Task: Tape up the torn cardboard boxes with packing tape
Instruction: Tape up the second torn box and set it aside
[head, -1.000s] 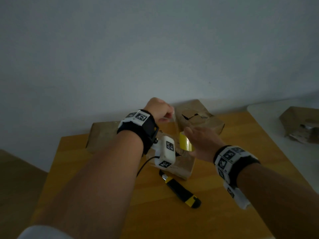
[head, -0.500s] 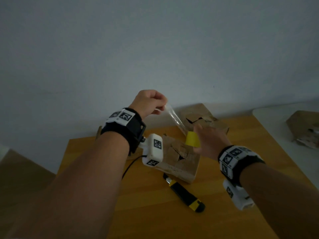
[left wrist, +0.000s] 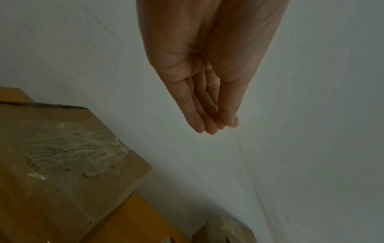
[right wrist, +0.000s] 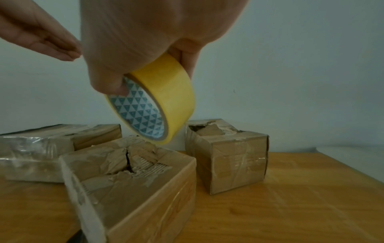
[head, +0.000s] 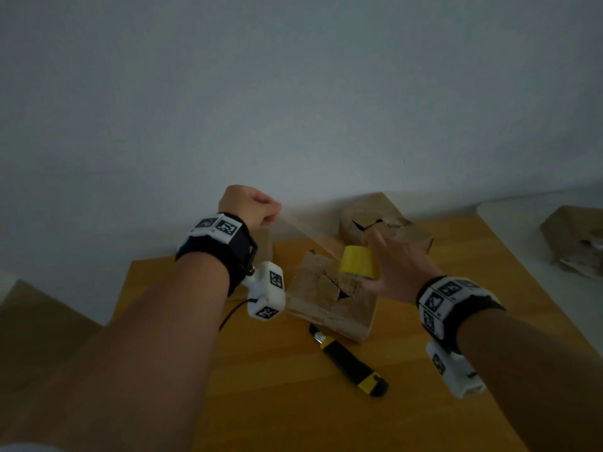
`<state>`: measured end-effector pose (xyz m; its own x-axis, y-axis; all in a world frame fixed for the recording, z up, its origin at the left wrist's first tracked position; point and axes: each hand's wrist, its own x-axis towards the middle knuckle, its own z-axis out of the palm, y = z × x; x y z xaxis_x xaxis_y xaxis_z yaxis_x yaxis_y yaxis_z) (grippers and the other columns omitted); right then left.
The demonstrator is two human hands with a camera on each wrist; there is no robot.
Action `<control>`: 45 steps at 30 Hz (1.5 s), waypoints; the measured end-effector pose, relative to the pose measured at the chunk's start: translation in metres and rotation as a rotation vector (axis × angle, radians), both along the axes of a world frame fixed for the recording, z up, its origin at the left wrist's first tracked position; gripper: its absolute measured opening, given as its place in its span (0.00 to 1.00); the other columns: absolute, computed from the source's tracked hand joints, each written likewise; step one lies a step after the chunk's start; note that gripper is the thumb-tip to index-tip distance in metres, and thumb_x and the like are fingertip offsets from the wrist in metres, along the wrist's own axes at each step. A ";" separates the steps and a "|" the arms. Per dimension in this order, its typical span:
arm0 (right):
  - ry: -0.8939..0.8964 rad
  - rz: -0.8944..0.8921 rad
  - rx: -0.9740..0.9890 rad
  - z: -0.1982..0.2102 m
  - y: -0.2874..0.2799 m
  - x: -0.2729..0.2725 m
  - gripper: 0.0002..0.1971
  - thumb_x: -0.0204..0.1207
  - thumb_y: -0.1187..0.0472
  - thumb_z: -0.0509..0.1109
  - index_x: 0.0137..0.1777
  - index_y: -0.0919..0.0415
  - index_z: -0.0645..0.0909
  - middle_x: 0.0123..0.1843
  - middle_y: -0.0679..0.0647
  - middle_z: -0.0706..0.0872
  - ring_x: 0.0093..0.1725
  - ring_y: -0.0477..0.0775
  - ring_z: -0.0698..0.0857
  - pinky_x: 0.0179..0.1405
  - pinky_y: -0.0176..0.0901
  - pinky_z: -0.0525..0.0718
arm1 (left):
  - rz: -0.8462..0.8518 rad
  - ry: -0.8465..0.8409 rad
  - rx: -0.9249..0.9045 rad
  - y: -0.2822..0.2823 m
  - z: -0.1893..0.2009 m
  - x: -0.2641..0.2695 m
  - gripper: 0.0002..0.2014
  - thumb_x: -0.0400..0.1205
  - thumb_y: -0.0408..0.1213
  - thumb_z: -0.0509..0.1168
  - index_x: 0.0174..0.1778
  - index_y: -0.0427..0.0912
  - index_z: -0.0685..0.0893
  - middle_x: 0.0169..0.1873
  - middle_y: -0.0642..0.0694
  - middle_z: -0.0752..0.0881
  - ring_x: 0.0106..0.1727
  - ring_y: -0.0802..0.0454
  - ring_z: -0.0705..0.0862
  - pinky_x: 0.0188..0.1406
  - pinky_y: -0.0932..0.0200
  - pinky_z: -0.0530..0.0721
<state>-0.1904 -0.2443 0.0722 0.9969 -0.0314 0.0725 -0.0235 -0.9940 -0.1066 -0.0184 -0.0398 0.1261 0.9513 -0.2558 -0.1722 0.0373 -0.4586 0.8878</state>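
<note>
No readable text on any visible surface.

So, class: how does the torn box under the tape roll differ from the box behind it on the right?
The near box is low and wide; the far box is taller, cube-like. The near box is cracked across its middle; the far box is torn at one top edge. Both are brown cardboard with old clear tape.

Left hand (left wrist: 199, 78) pinching tape strip (left wrist: 247, 164), taped box (left wrist: 62, 164)
</note>
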 end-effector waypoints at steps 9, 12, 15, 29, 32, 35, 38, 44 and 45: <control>0.114 0.021 -0.144 0.010 0.021 0.009 0.22 0.77 0.44 0.68 0.60 0.57 0.65 0.44 0.47 0.71 0.39 0.53 0.82 0.33 0.41 0.79 | -0.154 -0.070 -0.167 -0.021 0.043 -0.022 0.05 0.75 0.26 0.72 0.35 0.35 0.84 0.30 0.40 0.85 0.30 0.51 0.83 0.42 0.58 0.88; 0.113 -0.042 -0.132 0.014 0.014 0.007 0.22 0.76 0.42 0.68 0.59 0.57 0.69 0.43 0.46 0.79 0.38 0.50 0.84 0.32 0.38 0.80 | -0.215 -0.094 -0.260 -0.023 0.053 -0.024 0.02 0.75 0.27 0.72 0.38 0.34 0.86 0.31 0.42 0.85 0.32 0.51 0.84 0.44 0.57 0.89; 0.096 -0.082 -0.112 0.010 0.007 0.006 0.25 0.75 0.40 0.68 0.63 0.57 0.69 0.43 0.48 0.83 0.37 0.49 0.83 0.31 0.38 0.79 | -0.236 -0.110 -0.310 -0.019 0.052 -0.022 0.03 0.75 0.26 0.72 0.37 0.36 0.86 0.31 0.43 0.86 0.32 0.52 0.84 0.43 0.59 0.89; 0.173 -0.009 -0.085 0.004 -0.019 -0.021 0.25 0.80 0.42 0.64 0.75 0.42 0.65 0.62 0.49 0.79 0.54 0.53 0.82 0.45 0.44 0.81 | 0.003 0.039 0.041 -0.016 -0.048 0.001 0.08 0.75 0.31 0.73 0.31 0.42 0.84 0.28 0.42 0.87 0.31 0.44 0.86 0.41 0.53 0.90; 0.361 0.099 -0.206 0.002 -0.018 -0.020 0.24 0.82 0.46 0.61 0.78 0.36 0.65 0.66 0.50 0.75 0.56 0.55 0.81 0.44 0.43 0.78 | -0.007 0.115 0.085 -0.025 -0.072 -0.004 0.07 0.76 0.31 0.73 0.33 0.41 0.83 0.30 0.42 0.87 0.35 0.44 0.87 0.47 0.48 0.89; 0.539 0.159 -0.305 -0.002 -0.016 -0.014 0.22 0.84 0.48 0.59 0.78 0.39 0.66 0.63 0.53 0.75 0.52 0.57 0.81 0.43 0.43 0.76 | -0.033 0.203 0.130 -0.034 -0.098 -0.008 0.08 0.78 0.31 0.71 0.35 0.40 0.81 0.30 0.42 0.85 0.34 0.45 0.83 0.48 0.47 0.87; 0.600 0.198 -0.373 -0.010 -0.012 -0.007 0.21 0.84 0.47 0.58 0.77 0.43 0.68 0.59 0.54 0.76 0.48 0.57 0.81 0.42 0.46 0.80 | -0.033 0.236 0.187 -0.036 -0.121 -0.006 0.08 0.78 0.33 0.72 0.34 0.43 0.81 0.34 0.42 0.87 0.36 0.44 0.85 0.47 0.44 0.88; 0.652 0.217 -0.404 -0.024 -0.007 0.000 0.22 0.86 0.49 0.56 0.80 0.41 0.62 0.60 0.58 0.76 0.41 0.57 0.78 0.35 0.47 0.75 | -0.004 0.247 0.247 -0.029 -0.157 -0.001 0.09 0.75 0.37 0.74 0.32 0.46 0.81 0.42 0.39 0.88 0.48 0.37 0.87 0.54 0.39 0.86; 0.665 0.234 -0.394 -0.025 -0.006 0.001 0.25 0.86 0.49 0.56 0.81 0.37 0.58 0.61 0.58 0.75 0.40 0.56 0.77 0.34 0.47 0.74 | -0.010 0.243 0.253 -0.029 -0.165 0.002 0.09 0.75 0.37 0.74 0.32 0.46 0.81 0.42 0.38 0.88 0.48 0.36 0.87 0.54 0.38 0.86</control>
<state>-0.1892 -0.2505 0.0473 0.8128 0.0879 -0.5759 0.2549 -0.9426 0.2158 -0.0168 -0.0686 -0.0388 0.8724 -0.1849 -0.4524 0.2280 -0.6647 0.7114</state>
